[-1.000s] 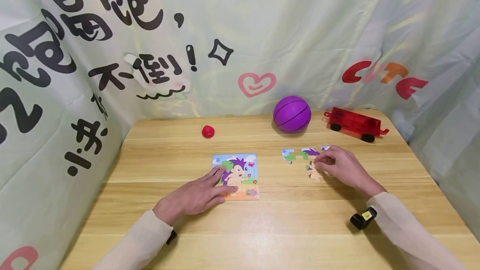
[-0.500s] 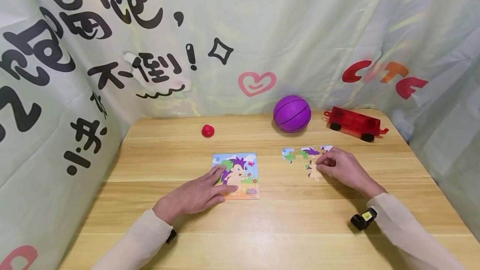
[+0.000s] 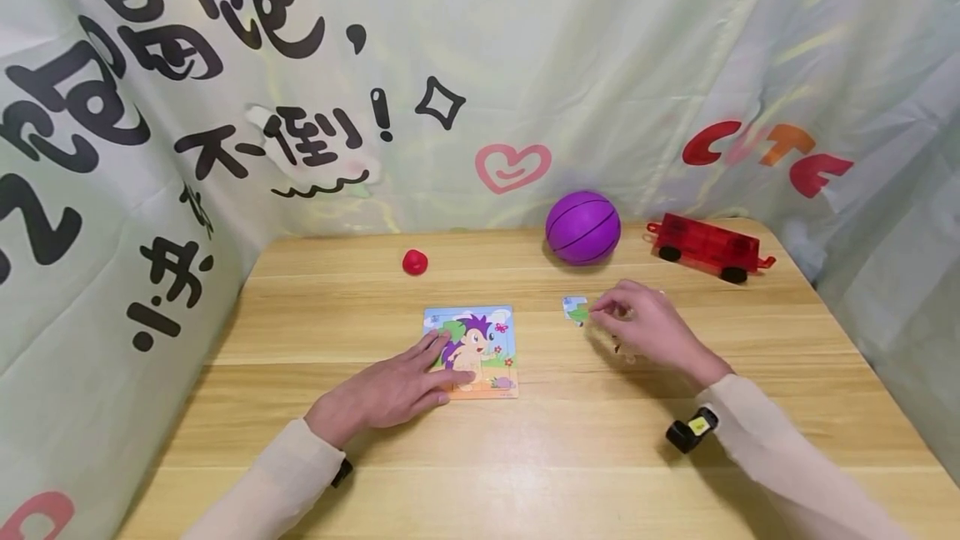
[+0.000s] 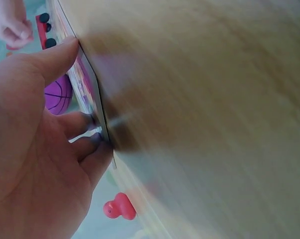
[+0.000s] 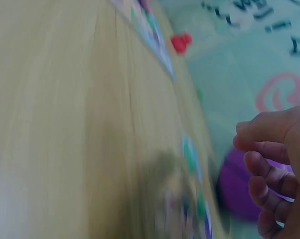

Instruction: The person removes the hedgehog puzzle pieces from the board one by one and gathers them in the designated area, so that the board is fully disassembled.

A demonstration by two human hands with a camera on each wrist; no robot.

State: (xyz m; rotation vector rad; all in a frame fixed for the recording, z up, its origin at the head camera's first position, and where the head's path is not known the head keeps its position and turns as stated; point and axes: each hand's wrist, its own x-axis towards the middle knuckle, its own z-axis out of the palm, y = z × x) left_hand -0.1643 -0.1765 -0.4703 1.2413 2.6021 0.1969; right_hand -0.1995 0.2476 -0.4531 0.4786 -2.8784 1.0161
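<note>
Near: wood surface (image 3: pixel 525 473). L hand (image 3: pixel 386 390) rests on L part of hedgehog jigsaw (image 3: pixel 495 348), approx. ctr of surface; fingers spread wide. R hand (image 3: pixel 652 327) over loose jigsaw pcs (image 3: pixel 628 352) to R of it; fingers loosely bent, thumb–index gap narrow, holding nothing visible. Leaf-print pc (image 3: pixel 576 311) just L of R fingertips; contact, can't tell. Far: red toy duck (image 3: pixel 415 262) L, red toy wagon (image 3: pixel 708 244) R, purple basketball (image 3: pixel 582 227) btwn, nearer wagon. Behind: pale curtain (image 3: pixel 637 65) w/ blk lettering.
</note>
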